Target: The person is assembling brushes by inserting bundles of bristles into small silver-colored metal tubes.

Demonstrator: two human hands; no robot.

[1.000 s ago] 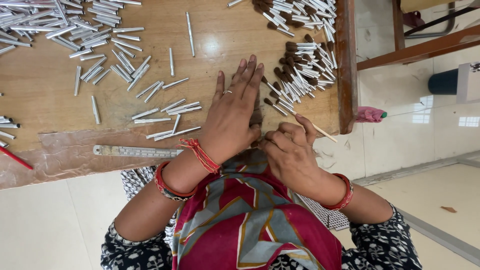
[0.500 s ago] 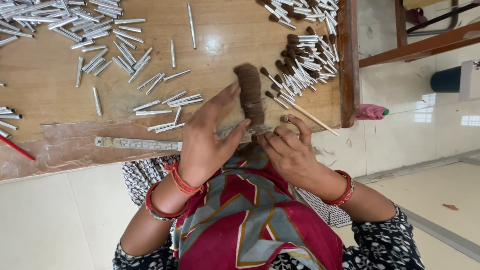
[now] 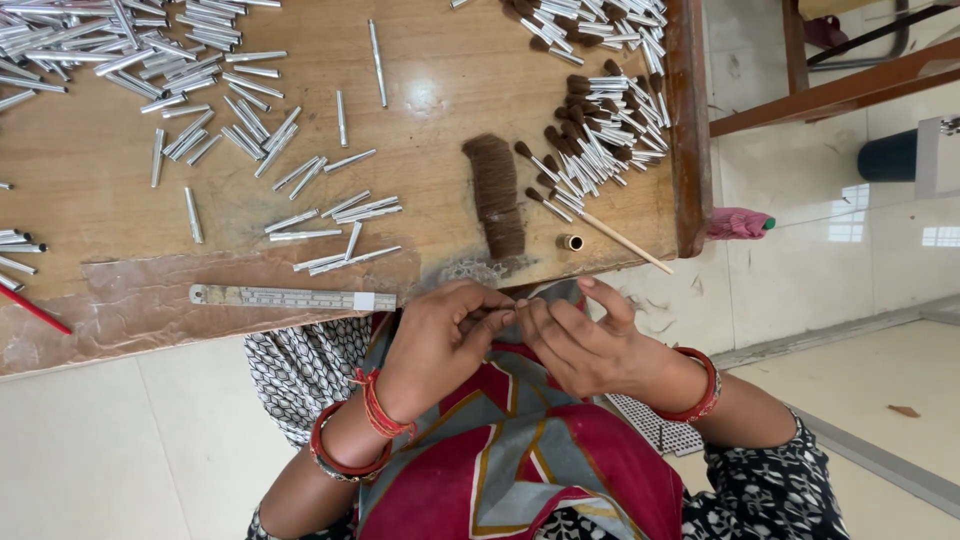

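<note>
My left hand and my right hand are held together just off the near edge of the wooden table, above my lap. Their fingertips meet and pinch a small piece that the fingers mostly hide. A flat bundle of brown hair lies on the table straight ahead of my hands. To its right is a heap of metal tubes with brown hair tips. One short tube stands on end beside a thin wooden stick.
Several bare metal tubes are scattered over the table's middle and far left. A metal ruler lies along the worn near edge, with a red pencil at the left. A pink cloth hangs at the table's right side, with a dark bin beyond.
My left hand came back from the hair bundle to the table's near edge. My right hand drew back too, and both now meet fingertip to fingertip. The hair bundle is uncovered.
</note>
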